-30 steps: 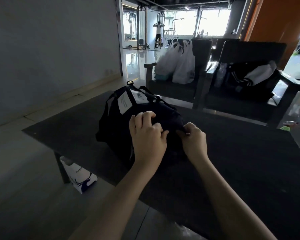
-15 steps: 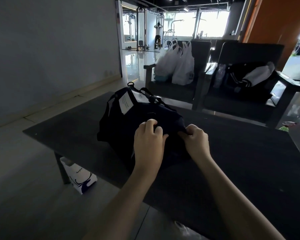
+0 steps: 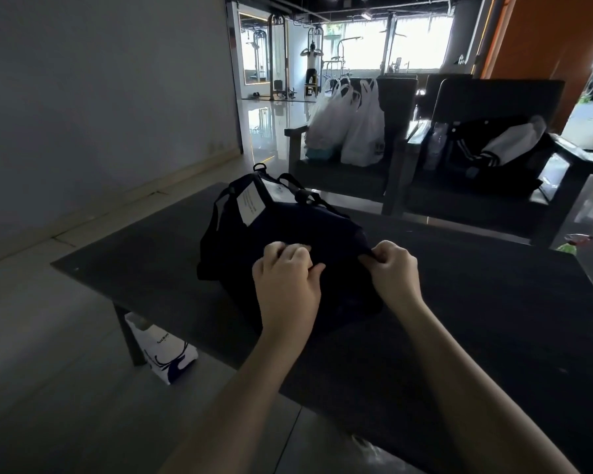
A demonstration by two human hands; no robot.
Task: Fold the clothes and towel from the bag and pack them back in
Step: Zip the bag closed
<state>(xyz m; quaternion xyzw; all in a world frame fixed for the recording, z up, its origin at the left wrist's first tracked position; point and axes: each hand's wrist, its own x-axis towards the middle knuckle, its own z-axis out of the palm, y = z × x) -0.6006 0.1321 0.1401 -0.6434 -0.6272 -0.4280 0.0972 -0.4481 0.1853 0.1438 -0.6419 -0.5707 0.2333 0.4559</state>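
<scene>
A dark duffel bag (image 3: 254, 248) with a white label stands on the dark table (image 3: 493, 302), its carry straps lying over its far end. My left hand (image 3: 286, 278) sits on the bag's near top with fingers curled into the dark fabric. My right hand (image 3: 394, 268) pinches the bag's near right corner between thumb and fingers. The bag's contents are hidden, and no clothes or towel lie outside it.
Two dark armchairs stand beyond the table; one holds white plastic bags (image 3: 346, 128), the other a black and white jacket (image 3: 493, 148). A white paper bag (image 3: 165, 350) sits on the floor under the table's left end. A person exercises far off.
My left hand has slid down and toward me along the bag's top. My right hand has shifted to the right, pulling the corner fabric taut.
</scene>
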